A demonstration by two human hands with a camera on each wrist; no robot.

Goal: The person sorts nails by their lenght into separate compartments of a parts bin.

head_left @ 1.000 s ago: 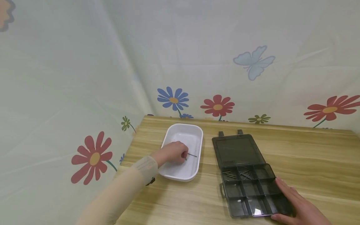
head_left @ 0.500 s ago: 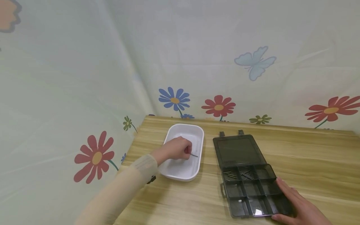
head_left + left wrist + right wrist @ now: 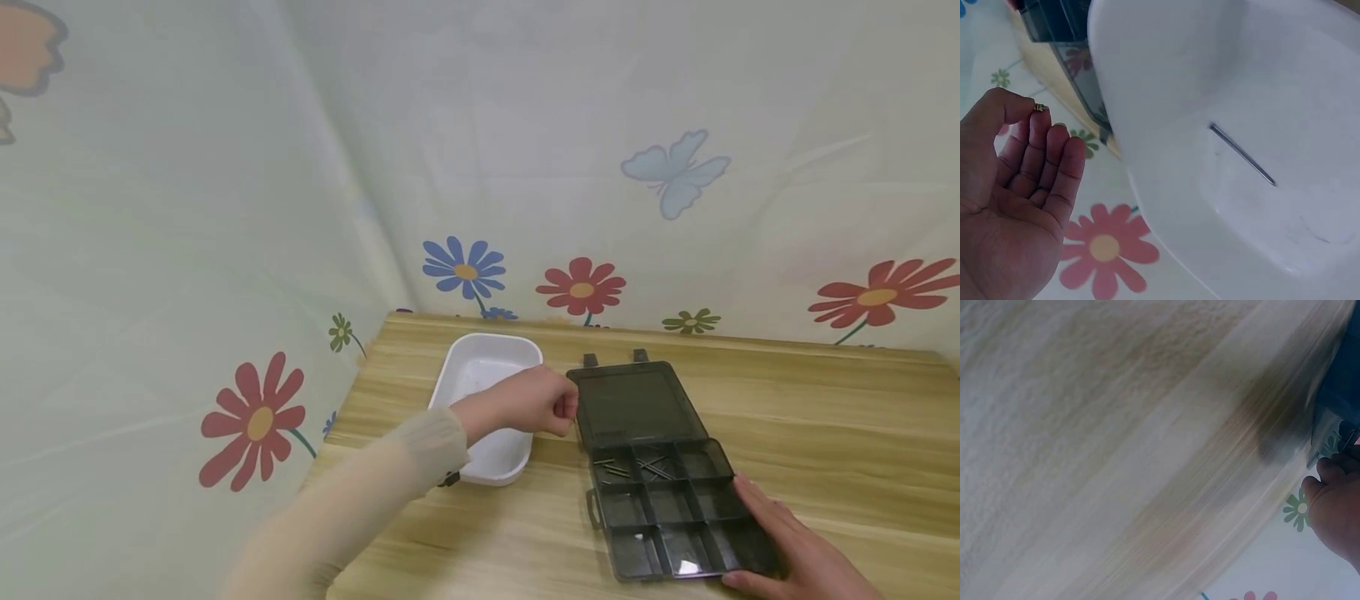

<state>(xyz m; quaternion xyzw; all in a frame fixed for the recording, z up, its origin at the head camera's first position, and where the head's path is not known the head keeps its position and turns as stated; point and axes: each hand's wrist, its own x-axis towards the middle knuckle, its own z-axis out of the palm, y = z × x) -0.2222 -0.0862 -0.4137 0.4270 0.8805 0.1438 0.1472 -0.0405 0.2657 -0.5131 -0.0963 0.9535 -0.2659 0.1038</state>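
My left hand is above the right rim of the white tray, close to the box's lid. Between thumb and index fingertip it pinches a small brass-coloured screw, mostly hidden by the fingertips. A grey nail lies in the tray in the left wrist view; the arm hides it in the head view. My right hand holds the front right corner of the dark see-through compartment box, fingers along its right side and thumb at the front edge. Nails or screws lie in two back compartments.
The box's lid lies folded back on the wooden table, its two latches pointing away. A small white bit sits in the front left compartment. A flowered curtain stands behind and left of the table.
My left hand has risen out of the tray and moved right towards the box's lid, pinching the screw. The right hand has stayed at the box's corner.
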